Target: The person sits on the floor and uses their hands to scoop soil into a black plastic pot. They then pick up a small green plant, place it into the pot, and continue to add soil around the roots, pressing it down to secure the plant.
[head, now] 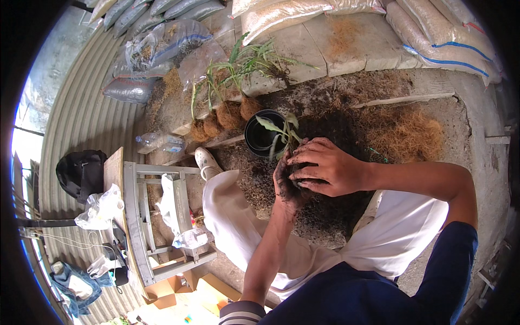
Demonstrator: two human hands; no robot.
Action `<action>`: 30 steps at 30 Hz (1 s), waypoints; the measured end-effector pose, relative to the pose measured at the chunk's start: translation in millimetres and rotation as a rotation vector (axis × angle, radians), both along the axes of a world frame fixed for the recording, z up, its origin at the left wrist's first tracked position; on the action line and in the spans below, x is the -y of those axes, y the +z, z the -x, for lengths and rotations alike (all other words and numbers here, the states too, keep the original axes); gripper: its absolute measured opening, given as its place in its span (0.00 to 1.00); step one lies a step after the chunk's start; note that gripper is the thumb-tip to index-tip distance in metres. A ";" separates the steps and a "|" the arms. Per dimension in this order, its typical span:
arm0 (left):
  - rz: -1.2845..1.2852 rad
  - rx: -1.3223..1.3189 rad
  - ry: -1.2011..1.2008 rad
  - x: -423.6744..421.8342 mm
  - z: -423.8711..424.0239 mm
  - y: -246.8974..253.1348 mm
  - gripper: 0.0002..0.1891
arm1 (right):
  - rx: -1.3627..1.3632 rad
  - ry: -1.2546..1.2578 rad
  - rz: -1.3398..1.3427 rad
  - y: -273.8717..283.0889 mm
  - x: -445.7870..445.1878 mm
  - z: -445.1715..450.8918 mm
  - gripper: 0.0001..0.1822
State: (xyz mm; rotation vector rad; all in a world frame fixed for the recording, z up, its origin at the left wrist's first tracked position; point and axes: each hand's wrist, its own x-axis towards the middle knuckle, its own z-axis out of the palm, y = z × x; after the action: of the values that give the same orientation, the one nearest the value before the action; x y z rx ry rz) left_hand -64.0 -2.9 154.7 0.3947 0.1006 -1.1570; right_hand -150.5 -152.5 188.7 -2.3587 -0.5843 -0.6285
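Note:
Both my hands, dark with soil, are pressed around the root ball of a leafy plant [286, 132]. My left hand [286, 180] cups it from below and the left. Across the top and right side lies my right hand [321, 166], fingers spread over the dark soil ball, which is mostly hidden. The plant's leaves point up and away from me, partly over a black plastic pot [252, 140]. Beneath my hands is a heap of dark soil [329, 130]. Several plants with fibre-wrapped root balls [229, 115] stand beyond the pot.
Loose brown coconut fibre [410, 134] lies to the right. Bare-rooted plants [276, 67] rest on the concrete ledge [300, 48]. Filled sacks [443, 44] are stacked at the back. On the left are plastic bottles [162, 142], a metal-framed table [132, 219] and a black backpack [81, 174].

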 end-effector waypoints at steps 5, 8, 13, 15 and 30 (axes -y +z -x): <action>0.084 -0.020 -0.050 3.1 -7.0 -7.6 0.18 | 0.016 0.013 0.053 0.8 2.7 -2.4 0.11; 0.001 0.026 -0.040 2.8 -8.5 -13.3 0.18 | 0.029 0.012 0.069 0.8 3.5 -3.9 0.10; -0.188 -0.010 -0.045 2.1 -9.4 -11.2 0.18 | 0.072 -0.016 0.167 0.8 5.5 -3.2 0.10; -0.136 0.000 -0.058 1.8 -8.1 -7.4 0.18 | 0.093 -0.004 0.198 -0.1 6.6 -2.8 0.10; -0.331 -0.104 -0.044 -3.3 -12.9 -2.7 0.16 | 0.225 0.053 0.360 -20.0 5.2 -2.3 0.15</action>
State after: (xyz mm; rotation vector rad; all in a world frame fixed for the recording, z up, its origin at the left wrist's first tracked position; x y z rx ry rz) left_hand -51.1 0.4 152.0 0.6313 0.3785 -1.2069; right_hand -148.2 -157.6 168.7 -2.6107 -0.9226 -0.8288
